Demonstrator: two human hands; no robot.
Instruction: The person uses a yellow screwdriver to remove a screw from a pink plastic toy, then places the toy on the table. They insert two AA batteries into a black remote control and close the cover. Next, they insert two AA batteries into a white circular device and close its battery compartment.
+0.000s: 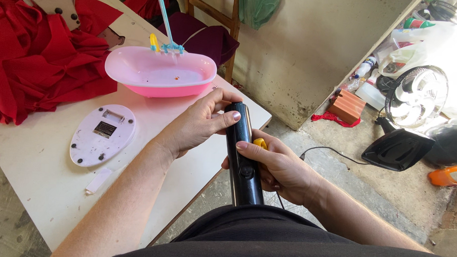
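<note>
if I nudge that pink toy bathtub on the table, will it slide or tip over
The pink toy bathtub looks like thin hollow plastic, so probably light and quick to slide on the smooth white table. Its wide, low shape suggests it won't tip easily, though the tall blue faucet might wobble.

The long handheld device [244, 154] gripped by both hands is glossy black, with a bright yellow piece [260, 143] showing beside it. The toy bathtub [160, 73] is pale pink, darker pink along its underside, and carries a turquoise tap fitting [167, 40] with a yellow knob. The oval base plate [102, 134] is white to faint lilac, dotted with small dark feet and a black label. The cloth [38, 61] heaped at the table's far end is deep red; the table [44, 188] is off-white. On the floor, the fan [417, 97] is black with white blades, the small box [347, 106] is orange-brown, and the bottle [449, 175] is orange.
</note>
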